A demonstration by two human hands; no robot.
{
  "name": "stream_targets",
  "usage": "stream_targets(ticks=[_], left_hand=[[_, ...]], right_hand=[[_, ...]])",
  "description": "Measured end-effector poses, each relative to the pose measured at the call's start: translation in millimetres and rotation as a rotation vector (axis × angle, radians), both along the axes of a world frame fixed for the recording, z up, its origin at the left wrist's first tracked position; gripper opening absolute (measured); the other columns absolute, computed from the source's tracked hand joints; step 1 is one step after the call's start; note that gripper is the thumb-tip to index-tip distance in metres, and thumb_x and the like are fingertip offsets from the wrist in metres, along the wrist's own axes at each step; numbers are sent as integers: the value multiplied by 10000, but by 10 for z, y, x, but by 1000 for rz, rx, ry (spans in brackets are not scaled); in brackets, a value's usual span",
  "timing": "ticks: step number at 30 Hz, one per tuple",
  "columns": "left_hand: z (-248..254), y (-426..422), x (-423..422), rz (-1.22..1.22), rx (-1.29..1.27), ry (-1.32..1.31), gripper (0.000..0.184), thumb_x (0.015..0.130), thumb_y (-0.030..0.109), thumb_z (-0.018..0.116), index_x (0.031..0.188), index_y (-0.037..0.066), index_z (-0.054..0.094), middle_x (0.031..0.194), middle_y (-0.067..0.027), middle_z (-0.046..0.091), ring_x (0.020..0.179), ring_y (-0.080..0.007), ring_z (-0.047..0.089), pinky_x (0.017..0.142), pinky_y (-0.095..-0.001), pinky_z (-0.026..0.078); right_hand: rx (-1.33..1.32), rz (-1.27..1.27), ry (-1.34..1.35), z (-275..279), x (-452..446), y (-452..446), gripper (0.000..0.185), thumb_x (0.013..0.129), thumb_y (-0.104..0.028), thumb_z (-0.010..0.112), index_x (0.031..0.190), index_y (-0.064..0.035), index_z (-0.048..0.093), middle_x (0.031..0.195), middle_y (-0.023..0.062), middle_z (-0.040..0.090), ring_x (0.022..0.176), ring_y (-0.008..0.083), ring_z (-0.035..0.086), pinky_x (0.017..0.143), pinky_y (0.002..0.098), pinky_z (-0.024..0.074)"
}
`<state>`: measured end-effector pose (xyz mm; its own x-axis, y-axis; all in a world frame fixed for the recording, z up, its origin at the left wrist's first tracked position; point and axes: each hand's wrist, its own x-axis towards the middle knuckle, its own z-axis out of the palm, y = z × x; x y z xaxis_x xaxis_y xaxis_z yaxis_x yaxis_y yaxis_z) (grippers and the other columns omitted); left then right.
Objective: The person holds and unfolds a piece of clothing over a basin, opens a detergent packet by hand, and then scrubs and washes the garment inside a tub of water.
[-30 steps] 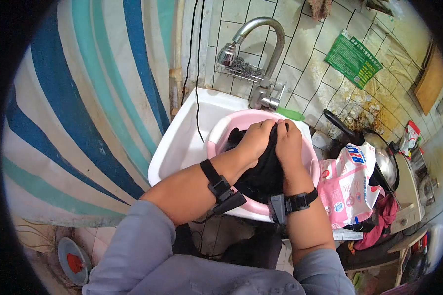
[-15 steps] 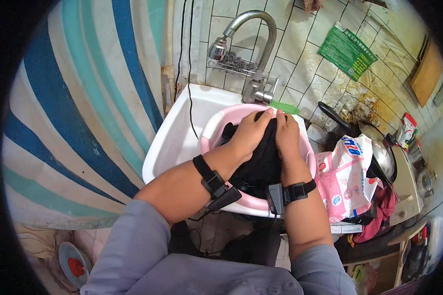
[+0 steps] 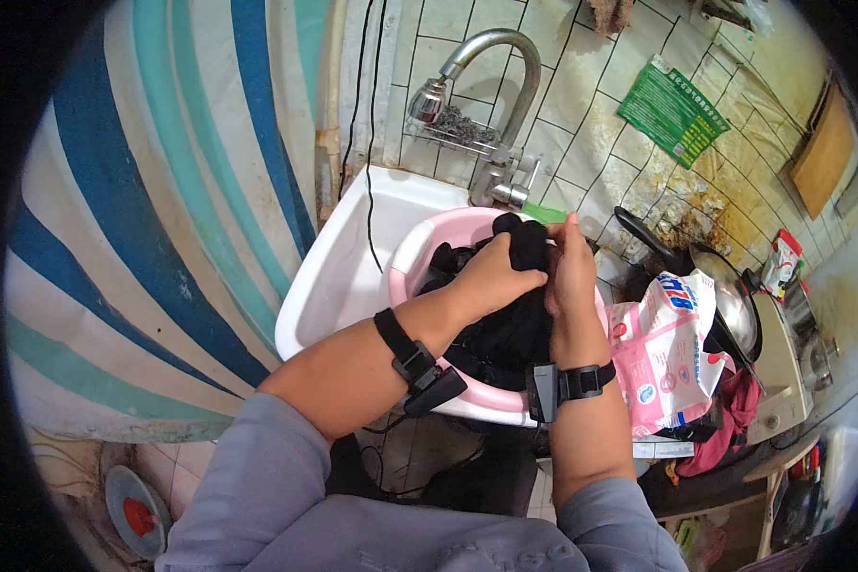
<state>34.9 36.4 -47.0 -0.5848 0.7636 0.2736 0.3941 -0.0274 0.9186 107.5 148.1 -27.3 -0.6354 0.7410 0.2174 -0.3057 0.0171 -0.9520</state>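
Observation:
A wet-looking black cloth garment (image 3: 505,334) is bunched in a pink basin (image 3: 456,225) that stands in the white sink. Its exact kind cannot be made out. My left hand (image 3: 491,275) is closed around a raised bunch of the black cloth, with its thumb pointing right. Just to the right, my right hand (image 3: 572,272) is held upright with its fingers stretched out, the palm side turned to the cloth and seemingly against it. Part of the cloth is hidden behind my hands.
A curved metal faucet (image 3: 505,43) rises behind the white sink (image 3: 329,276). At the right are a pink-and-white bag (image 3: 663,353) and a pan with a black handle (image 3: 643,234). A striped curtain (image 3: 153,219) hangs at the left.
My left hand has pulled a bunch of black cloth up into its grip. My right hand has straightened its fingers and shifted slightly right, away from the left hand.

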Motion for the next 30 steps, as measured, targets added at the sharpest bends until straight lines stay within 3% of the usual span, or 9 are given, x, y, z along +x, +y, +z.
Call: stream_targets(ticks=[3, 6, 8, 11, 15, 19, 21, 26, 30], left_hand=[[80, -28, -43, 1, 107, -347, 528, 803, 164, 658, 1225, -87, 465, 1134, -185, 589, 1037, -237, 577, 881, -321, 450], [7, 36, -80, 96, 175, -507, 418, 825, 120, 565, 1195, -50, 469, 1027, -162, 597, 900, -228, 601, 768, -323, 486], [-66, 106, -152, 71, 366, -794, 379, 840, 114, 481, 1193, -17, 442, 960, -142, 579, 774, -216, 602, 654, -322, 514], [-70, 104, -197, -14, 578, -890, 361, 831, 104, 469, 1176, 2, 437, 964, -147, 563, 782, -226, 597, 660, -329, 525], [62, 21, -127, -65, 694, -899, 335, 821, 83, 432, 1145, 3, 462, 982, -147, 552, 881, -231, 568, 782, -359, 508], [49, 16, -141, -23, 660, -803, 358, 816, 76, 418, 1161, 1, 475, 993, -146, 555, 906, -232, 560, 830, -364, 486], [59, 19, -175, 78, 592, -775, 301, 793, 46, 424, 1076, 13, 519, 914, -110, 568, 832, -225, 567, 766, -369, 504], [-20, 81, -223, -38, 461, -769, 404, 817, 109, 529, 1202, 0, 470, 1043, -147, 568, 921, -226, 565, 834, -337, 478], [-7, 29, -57, -118, 173, -459, 707, 727, 262, 747, 1279, -20, 405, 1143, -163, 557, 1049, -247, 554, 914, -339, 450]], right_hand=[[-33, 215, -65, -53, -11, 30, 339, 965, -319, 490, 966, -20, 649, 890, 100, 661, 771, 152, 563, 731, 314, 452], [338, 131, -170, 34, 32, -75, 252, 902, -203, 526, 1032, -30, 653, 960, 68, 660, 901, 162, 569, 822, 288, 428], [343, 37, -151, -107, -50, 53, 270, 896, -186, 536, 1089, -22, 630, 1020, 88, 649, 910, 168, 571, 841, 284, 424], [204, -28, -189, -41, -47, -13, 370, 892, -204, 552, 1207, -12, 554, 1129, 114, 612, 943, 186, 573, 873, 284, 422], [-182, 215, -194, 25, -49, -89, 547, 889, -346, 577, 1297, -1, 455, 1164, 135, 574, 1007, 199, 562, 884, 299, 430], [-64, 365, -67, 24, -31, -179, 536, 869, -341, 636, 1250, 10, 495, 1091, 132, 599, 969, 188, 573, 841, 306, 456], [307, 271, -251, -30, -26, -130, 474, 846, -275, 687, 1189, 16, 536, 1028, 122, 626, 898, 186, 588, 790, 299, 473], [176, -102, -115, 7, -56, -88, 311, 856, -193, 672, 1068, 19, 589, 894, 99, 648, 766, 163, 590, 706, 290, 477], [84, -173, 80, -73, -52, 178, 219, 895, -167, 618, 1024, 6, 582, 875, 96, 645, 720, 172, 600, 658, 303, 491]])
